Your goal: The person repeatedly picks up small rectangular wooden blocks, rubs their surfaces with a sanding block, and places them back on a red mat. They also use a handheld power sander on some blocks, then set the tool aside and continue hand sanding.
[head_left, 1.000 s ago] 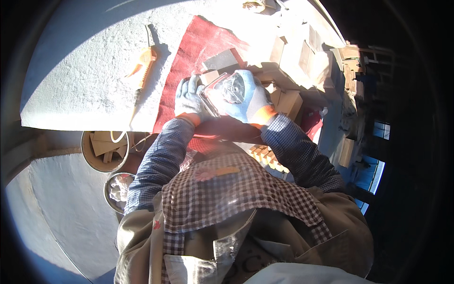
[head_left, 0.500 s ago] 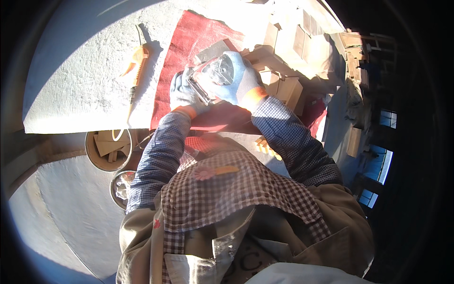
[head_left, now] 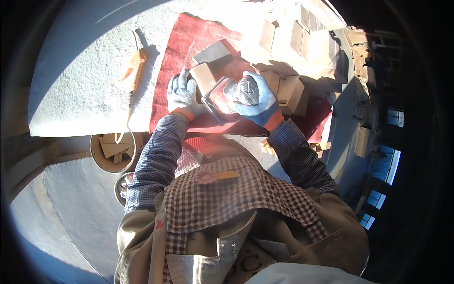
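Note:
My right hand [head_left: 263,105], in a blue-grey glove with an orange cuff, is closed round the top of a red power sander [head_left: 221,95]. The sander is tilted, its flat square pad facing left toward a light wooden block [head_left: 203,77]. Beside that block, my gloved left hand [head_left: 181,93] has its fingers stretched out and apart. Whether its thumb touches the wood I cannot tell. A grey-faced block [head_left: 211,51] lies just beyond, on the red cloth [head_left: 171,57].
An orange-handled tool with a cord [head_left: 135,71] lies on the pale tabletop [head_left: 90,80] at left. Several wooden boxes [head_left: 291,92] are stacked at right. Below the table edge stands a round bin of wood scraps [head_left: 113,166], with a smaller container [head_left: 122,189] nearby.
My right hand has drawn the sander back and to the right, uncovering the wooden block. My left hand's fingers, formerly close against the sander, now show spread apart.

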The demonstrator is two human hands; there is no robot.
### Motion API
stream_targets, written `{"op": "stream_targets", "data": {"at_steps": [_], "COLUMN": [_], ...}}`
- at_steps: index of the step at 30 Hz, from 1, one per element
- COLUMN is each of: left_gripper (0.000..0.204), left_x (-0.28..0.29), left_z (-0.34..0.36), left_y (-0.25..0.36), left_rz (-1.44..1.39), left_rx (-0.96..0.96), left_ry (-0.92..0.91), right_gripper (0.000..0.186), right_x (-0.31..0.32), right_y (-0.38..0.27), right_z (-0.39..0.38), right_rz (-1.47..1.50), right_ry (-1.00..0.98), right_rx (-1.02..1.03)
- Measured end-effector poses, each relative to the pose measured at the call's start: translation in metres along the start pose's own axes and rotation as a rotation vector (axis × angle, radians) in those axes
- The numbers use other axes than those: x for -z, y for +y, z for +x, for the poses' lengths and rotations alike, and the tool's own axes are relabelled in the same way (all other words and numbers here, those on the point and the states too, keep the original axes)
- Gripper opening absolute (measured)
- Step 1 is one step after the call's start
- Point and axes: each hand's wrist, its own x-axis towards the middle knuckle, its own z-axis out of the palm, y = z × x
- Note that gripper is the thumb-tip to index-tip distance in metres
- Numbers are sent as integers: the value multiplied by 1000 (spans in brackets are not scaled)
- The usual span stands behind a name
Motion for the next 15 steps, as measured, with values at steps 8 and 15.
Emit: {"op": "stream_targets", "data": {"at_steps": [8, 15], "left_gripper": [92, 89], "left_x": [11, 3], "left_z": [2, 1], "left_y": [4, 0], "left_rz": [80, 32], "left_rx": [29, 3], "left_ry": [-94, -21], "right_gripper": [68, 75], "right_x": [0, 24], "right_y": [4, 59], "right_z": [93, -44], "right_rz": [549, -321], "right_ry": [-147, 113], "right_rx": [-370, 313]}}
